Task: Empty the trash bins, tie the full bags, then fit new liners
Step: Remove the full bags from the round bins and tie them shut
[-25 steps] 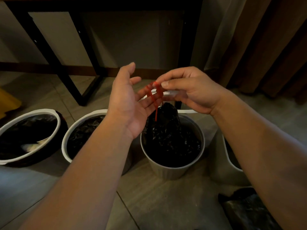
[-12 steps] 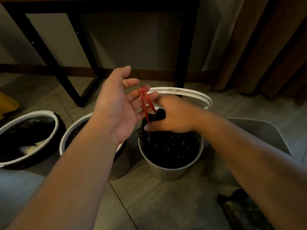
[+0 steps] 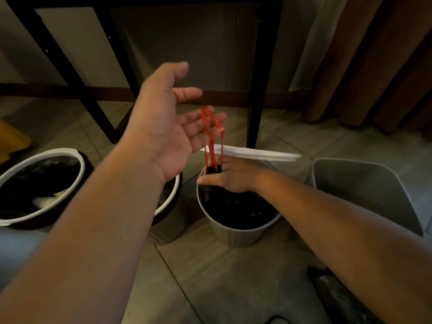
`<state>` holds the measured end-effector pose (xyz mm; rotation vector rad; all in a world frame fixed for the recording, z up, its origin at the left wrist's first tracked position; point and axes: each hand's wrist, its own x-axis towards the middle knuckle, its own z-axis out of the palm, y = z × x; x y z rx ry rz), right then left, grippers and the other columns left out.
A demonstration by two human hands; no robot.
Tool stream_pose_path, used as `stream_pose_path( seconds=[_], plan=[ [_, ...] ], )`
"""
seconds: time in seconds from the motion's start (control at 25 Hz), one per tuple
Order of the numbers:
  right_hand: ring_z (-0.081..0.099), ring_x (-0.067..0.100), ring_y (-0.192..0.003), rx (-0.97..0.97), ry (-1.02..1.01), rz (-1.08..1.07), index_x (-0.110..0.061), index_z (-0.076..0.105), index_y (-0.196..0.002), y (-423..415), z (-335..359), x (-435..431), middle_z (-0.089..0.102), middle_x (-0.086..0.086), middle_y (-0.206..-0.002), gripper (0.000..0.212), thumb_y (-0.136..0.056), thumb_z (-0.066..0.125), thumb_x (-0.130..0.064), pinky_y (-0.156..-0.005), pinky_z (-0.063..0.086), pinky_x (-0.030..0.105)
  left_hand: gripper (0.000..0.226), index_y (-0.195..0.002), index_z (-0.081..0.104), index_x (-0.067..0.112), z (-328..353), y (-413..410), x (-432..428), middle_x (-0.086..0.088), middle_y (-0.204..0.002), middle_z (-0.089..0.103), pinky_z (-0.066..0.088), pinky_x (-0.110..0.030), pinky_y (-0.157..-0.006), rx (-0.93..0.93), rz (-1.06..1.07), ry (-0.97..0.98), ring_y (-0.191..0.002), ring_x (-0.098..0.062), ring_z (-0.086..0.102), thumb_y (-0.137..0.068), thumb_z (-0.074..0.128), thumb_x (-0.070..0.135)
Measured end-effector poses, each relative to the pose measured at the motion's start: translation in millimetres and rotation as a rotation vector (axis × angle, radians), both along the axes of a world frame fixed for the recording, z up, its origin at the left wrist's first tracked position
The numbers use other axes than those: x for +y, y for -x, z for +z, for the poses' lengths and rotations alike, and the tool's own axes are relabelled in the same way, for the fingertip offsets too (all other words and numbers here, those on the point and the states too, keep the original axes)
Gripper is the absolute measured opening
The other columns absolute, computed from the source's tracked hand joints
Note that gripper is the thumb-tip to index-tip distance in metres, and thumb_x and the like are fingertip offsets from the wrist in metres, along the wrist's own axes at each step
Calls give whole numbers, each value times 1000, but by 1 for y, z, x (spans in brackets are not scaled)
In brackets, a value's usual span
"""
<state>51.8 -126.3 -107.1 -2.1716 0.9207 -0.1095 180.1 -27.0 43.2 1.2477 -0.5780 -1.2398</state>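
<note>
Tiled floor, black table legs, brown curtain

Open floor lies in front of the middle bin. A white-rimmed bin blocks its left, a grey bin its right, a black leg behind.

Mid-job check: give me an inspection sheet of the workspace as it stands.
Surface: tiled floor.
Job's things: black bag in round bin; red drawstring runs up from its neck; far-left bin and next bin lined; grey bin right, no liner seen.
Clutter: white ring, dark bag, yellow thing.
Grippers: left hand open, drawstring over fingers; right hand grips bag neck.
Cables: nothing clearly seen.
Surroundings: table legs, curtain.
</note>
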Motion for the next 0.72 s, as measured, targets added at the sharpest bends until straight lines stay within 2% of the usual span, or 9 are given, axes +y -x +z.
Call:
stream_pose_path(
  seconds=[0.04, 0.16, 0.28, 0.32, 0.44, 0.52, 0.6, 0.72],
  plan=[
    [58, -6, -83, 20, -29, -30, -34, 70, -104, 2, -6, 1, 60, -22, -92, 31, -92, 67, -63, -69, 34, 15, 49, -127, 65, 11, 2, -1, 0, -26, -115, 74, 64, -51, -83, 15, 8, 11, -92, -37, 80, -94, 67, 46],
    [47, -18, -82, -19, 27, -64, -44, 61, -109, 9, -20, 3, 49, -34, -89, 25, -92, 69, -62, -71, 34, 6, 45, -129, 62, 9, 4, -4, 3, -27, -104, 78, 65, -50, -83, 56, 10, 35, -92, -39, 80, -95, 67, 39],
    [45, -15, -82, 14, -8, -63, -49, 60, -97, 11, -19, 1, 50, -34, -90, 17, -93, 67, -64, -71, 29, 10, 37, -124, 62, 10, -3, -2, 7, -18, -106, 80, 65, -46, -78, 46, 10, 20, -94, -35, 80, -96, 66, 35],
    [45, -15, -84, 11, -23, -53, -49, 62, -102, 11, -19, 0, 50, -34, -93, 20, -92, 65, -66, -73, 29, 11, 32, -120, 63, 11, -7, -1, 8, -14, -108, 81, 65, -44, -74, 31, 13, 7, -94, -32, 80, -97, 66, 34],
    [50, -7, -96, -11, -57, -49, -52, 57, -122, 10, -18, 2, 55, -32, -113, 41, -89, 57, -77, -82, 34, 20, 27, -115, 66, 15, -10, 1, 10, -7, -108, 82, 63, -40, -67, -39, 27, -4, -94, -26, 81, -97, 65, 35],
    [46, 0, -108, -23, -13, -81, -50, 56, -132, 11, -22, 6, 59, -19, -131, 51, -90, 54, -78, -83, 29, 14, 29, -117, 66, 15, -6, 2, 10, -10, -105, 82, 63, -40, -65, -52, 25, 26, -93, -26, 81, -96, 68, 33],
    [47, 2, -118, -58, 50, -102, -41, 58, -138, 12, -25, 10, 60, -10, -141, 52, -95, 55, -71, -84, 23, 8, 30, -121, 64, 14, -2, 2, 9, -12, -102, 82, 62, -37, -66, -88, 1, 50, -92, -26, 81, -95, 71, 28],
    [48, 15, -137, -44, 48, -88, -38, 56, -144, 12, -25, 13, 58, -8, -148, 53, -99, 55, -66, -100, 26, 22, 18, -111, 67, 16, -8, 0, 8, -10, -102, 81, 61, -34, -67, -189, -28, 43, -93, -26, 81, -94, 74, 16]
  ],
)
